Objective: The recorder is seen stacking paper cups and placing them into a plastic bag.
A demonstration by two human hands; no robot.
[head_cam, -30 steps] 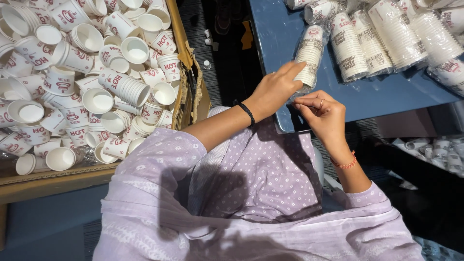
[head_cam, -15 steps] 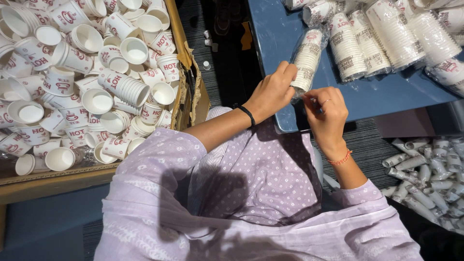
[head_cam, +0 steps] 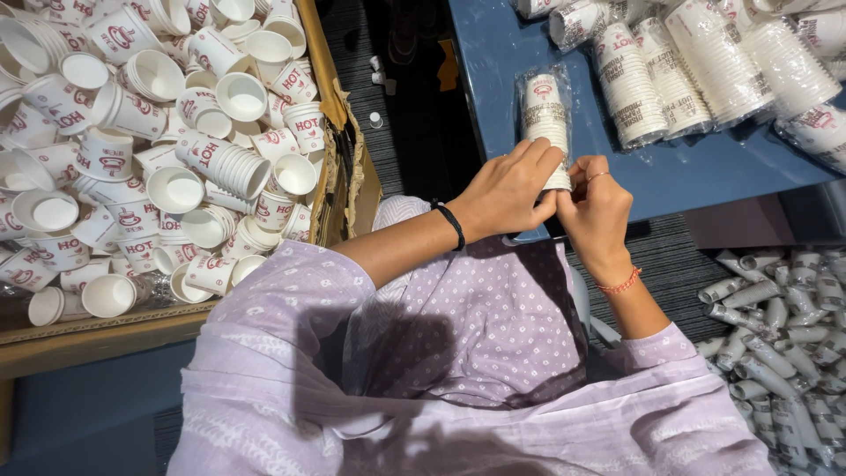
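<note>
A seated person in a lilac dotted tunic (head_cam: 458, 353) is working at the near edge of a blue table (head_cam: 687, 167), both hands meeting at the bottom end of a stack of paper cups in a clear plastic sleeve (head_cam: 544, 115). The left hand (head_cam: 511, 189), a black band (head_cam: 451, 223) on its wrist, is grasping the lower end of the stack, fingers wrapped over it. The right hand (head_cam: 597, 207), wearing a red thread bracelet (head_cam: 621, 284), is pressing in just beside it, fingertips pinching at the open end of the sleeve — how firmly cannot be told. The stack is lying on the table, running from the hands toward 12 o'clock.

At 1 to 2 o'clock from the hands, more sleeved stacks of cups (head_cam: 705, 62) are lying side by side across the table. At 9 to 10 o'clock, well apart, a cardboard box (head_cam: 339, 150) is holding a heap of loose white cups with red print (head_cam: 141, 150). At 4 o'clock, on the floor, a pile of wrapped cup stacks (head_cam: 784, 335) is lying.
</note>
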